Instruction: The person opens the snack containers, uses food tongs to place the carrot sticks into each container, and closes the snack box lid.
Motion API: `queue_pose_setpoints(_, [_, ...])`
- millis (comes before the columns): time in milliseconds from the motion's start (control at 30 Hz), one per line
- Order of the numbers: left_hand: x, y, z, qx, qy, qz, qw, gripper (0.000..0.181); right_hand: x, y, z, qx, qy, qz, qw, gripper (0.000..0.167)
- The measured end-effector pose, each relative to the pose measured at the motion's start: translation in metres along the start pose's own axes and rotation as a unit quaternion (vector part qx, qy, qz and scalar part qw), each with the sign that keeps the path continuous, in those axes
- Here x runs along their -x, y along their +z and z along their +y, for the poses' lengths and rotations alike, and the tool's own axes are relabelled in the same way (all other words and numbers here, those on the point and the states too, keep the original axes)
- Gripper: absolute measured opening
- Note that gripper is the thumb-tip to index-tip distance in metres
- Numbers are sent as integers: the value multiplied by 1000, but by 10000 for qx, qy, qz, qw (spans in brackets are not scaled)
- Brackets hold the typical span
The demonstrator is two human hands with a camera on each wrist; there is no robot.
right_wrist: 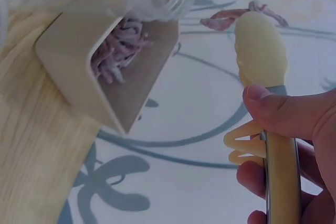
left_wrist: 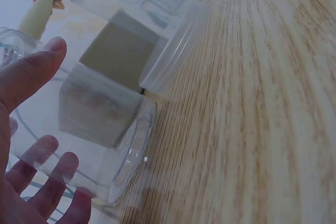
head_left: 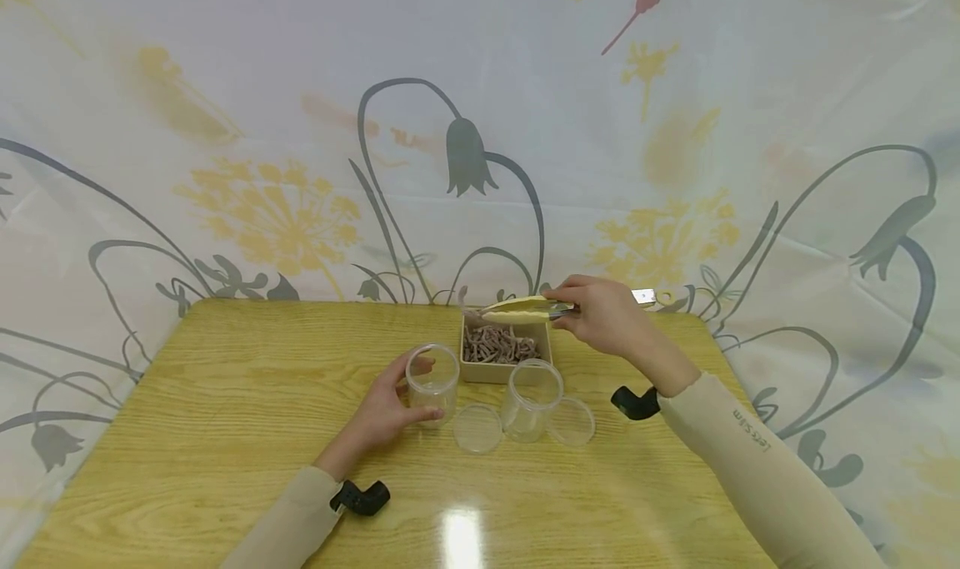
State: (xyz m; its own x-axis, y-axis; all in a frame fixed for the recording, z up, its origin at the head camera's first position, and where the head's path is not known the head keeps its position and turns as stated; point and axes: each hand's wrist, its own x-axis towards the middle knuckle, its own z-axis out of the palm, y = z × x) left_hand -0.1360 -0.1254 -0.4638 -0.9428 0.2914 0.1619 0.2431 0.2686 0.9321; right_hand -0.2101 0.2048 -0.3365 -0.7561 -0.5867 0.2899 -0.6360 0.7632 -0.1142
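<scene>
My left hand [head_left: 380,409] curls round a clear open jar [head_left: 442,398] standing on the table, thumb on the near side and fingers behind. My right hand [head_left: 606,317] grips tongs with cream-yellow heads [head_left: 517,317] above the back of a beige box [head_left: 491,375]. Between the tong heads hang a few purplish-brown dried strips [right_wrist: 223,20], seen in the right wrist view. More such strips [head_left: 498,346] lie in a heap in the box. In the left wrist view, the left thumb [left_wrist: 31,74] lies against the jar's wall.
A second open clear jar [head_left: 527,419] stands in front of the box, to the right of the held one. Two clear round lids [head_left: 477,430] lie flat on the wooden table [head_left: 262,402], one on either side of it. A flower-printed cloth [head_left: 480,236] hangs behind the table.
</scene>
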Motion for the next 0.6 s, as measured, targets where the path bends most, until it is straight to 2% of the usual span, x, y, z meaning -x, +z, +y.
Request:
queue_pose_setpoints(200, [-5,3,-25,2,-6,50,10000,88,-3,-6,-18,-66,-337,97,9994,41])
queue_pose_setpoints(600, [-7,5,-28,41,18,65,10000,89,-8,-2,-48,-410,-719,-11,9966,40])
